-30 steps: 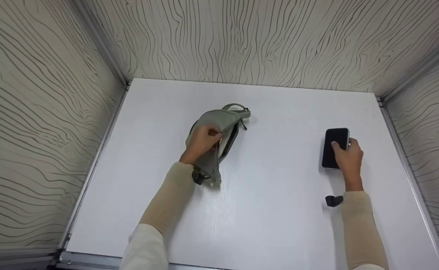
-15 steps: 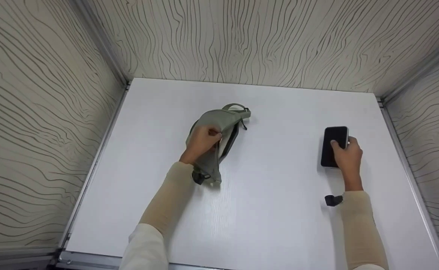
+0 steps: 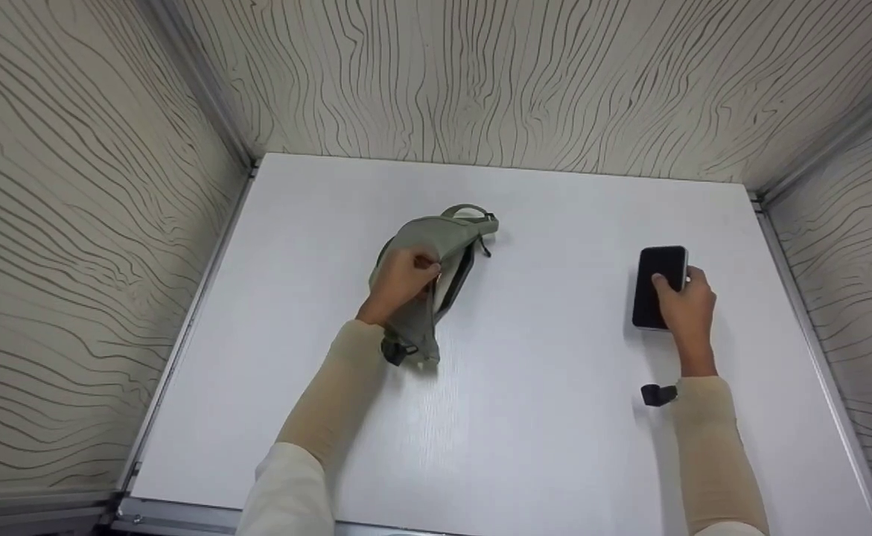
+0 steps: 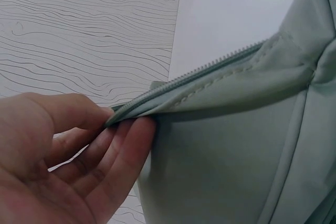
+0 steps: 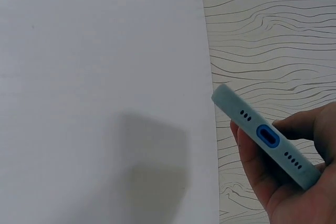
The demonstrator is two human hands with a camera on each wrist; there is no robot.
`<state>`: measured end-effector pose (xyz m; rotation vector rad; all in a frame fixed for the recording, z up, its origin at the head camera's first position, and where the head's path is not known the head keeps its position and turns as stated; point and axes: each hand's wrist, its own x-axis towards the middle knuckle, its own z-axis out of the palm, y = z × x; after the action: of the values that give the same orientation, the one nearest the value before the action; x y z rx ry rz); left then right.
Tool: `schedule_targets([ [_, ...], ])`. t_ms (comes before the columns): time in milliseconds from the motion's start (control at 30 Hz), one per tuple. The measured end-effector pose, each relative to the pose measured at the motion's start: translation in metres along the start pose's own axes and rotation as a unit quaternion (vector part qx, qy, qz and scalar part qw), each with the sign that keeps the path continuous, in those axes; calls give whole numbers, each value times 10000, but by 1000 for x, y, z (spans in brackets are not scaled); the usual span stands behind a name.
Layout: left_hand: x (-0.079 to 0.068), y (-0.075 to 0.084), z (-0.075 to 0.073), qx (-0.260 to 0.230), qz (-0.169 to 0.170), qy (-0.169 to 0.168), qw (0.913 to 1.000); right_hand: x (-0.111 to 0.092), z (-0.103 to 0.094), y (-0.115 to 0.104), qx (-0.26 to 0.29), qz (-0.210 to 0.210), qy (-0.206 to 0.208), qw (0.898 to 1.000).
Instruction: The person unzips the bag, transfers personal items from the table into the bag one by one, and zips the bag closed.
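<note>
A grey-green waist bag [image 3: 421, 237] lies left of the table's middle with its zip opening parted on the right side. My left hand [image 3: 400, 281] pinches the edge of that opening; in the left wrist view the thumb and fingers grip the fabric beside the zipper teeth [image 4: 210, 67]. Off to the right, my right hand [image 3: 690, 305] holds a smartphone [image 3: 659, 286], black screen up, thumb over the glass and fingers along its far side. The right wrist view shows the phone's pale blue case [image 5: 236, 106] from the end, with its charging port framed in blue.
A white table [image 3: 540, 417] carries everything, bounded by wood-grain patterned panels [image 3: 436, 82] at the back and both sides. Metal rails [image 3: 205, 97] run along the corners. A small black wrist mount [image 3: 657, 394] juts from the right sleeve.
My right hand has moved slightly left and away from me with the smartphone. The left hand and the bag have stayed in place.
</note>
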<state>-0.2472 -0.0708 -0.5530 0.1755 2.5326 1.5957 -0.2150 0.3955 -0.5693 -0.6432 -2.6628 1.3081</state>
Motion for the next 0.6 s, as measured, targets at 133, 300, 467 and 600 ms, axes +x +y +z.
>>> schedule_targets([
  [133,0,1,-1,37,49,3,10000,-1,1,-4,7,-23,44,10000],
  [300,1,-1,-1,92,130,6,9999,-2,2,-7,42,-96,75,9999],
  [467,2,-2,-1,84,247,22,9997,-2,3,-10,109,-90,26,9999],
  [600,2,-3,-1,45,240,-11,9997,0,5,-11,135,4,-26,9999],
])
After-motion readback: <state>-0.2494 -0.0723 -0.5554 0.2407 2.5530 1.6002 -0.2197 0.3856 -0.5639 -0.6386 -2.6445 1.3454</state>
